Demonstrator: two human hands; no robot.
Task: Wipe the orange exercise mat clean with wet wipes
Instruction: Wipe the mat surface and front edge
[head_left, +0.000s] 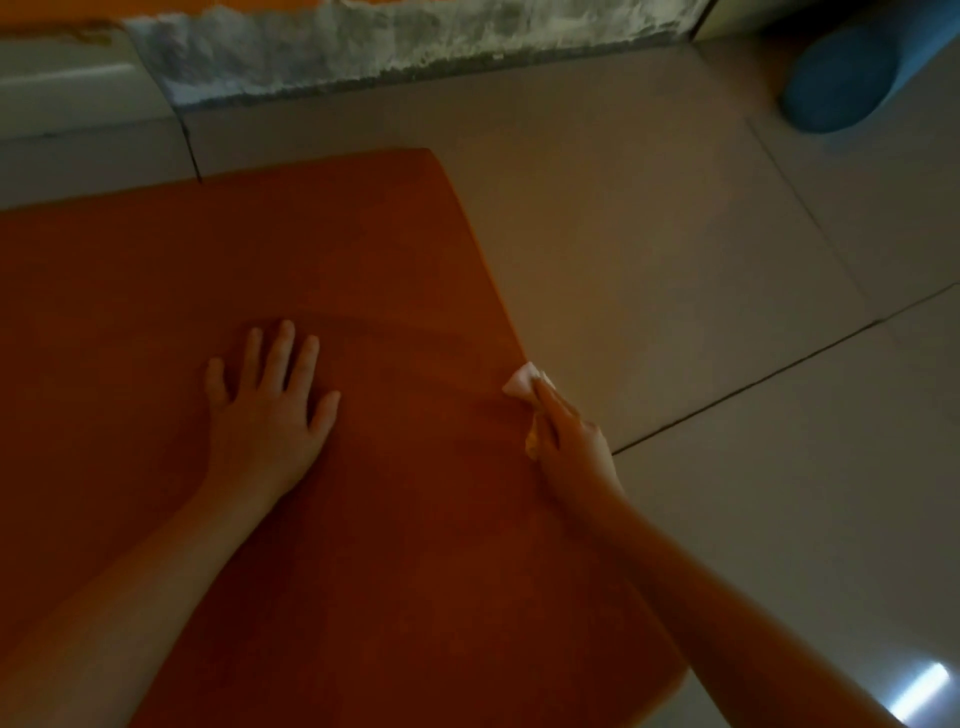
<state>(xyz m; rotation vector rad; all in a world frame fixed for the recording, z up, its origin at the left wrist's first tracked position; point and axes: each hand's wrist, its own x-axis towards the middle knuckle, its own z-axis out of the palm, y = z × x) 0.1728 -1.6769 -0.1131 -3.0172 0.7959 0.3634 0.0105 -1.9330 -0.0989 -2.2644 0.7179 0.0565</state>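
The orange exercise mat (363, 249) lies flat on the tiled floor and fills the left and middle of the view. My left hand (270, 410) rests flat on the mat with its fingers spread. My right hand (571, 441) is at the mat's right edge and presses a white wet wipe (522, 383) against that edge. The wipe shows beyond my fingertips, and the rest of it is hidden under the hand.
Grey floor tiles (727, 312) spread to the right of the mat. A rough, unfinished wall base (389, 47) runs along the far side. A blue rounded object (841, 83) sits at the top right corner.
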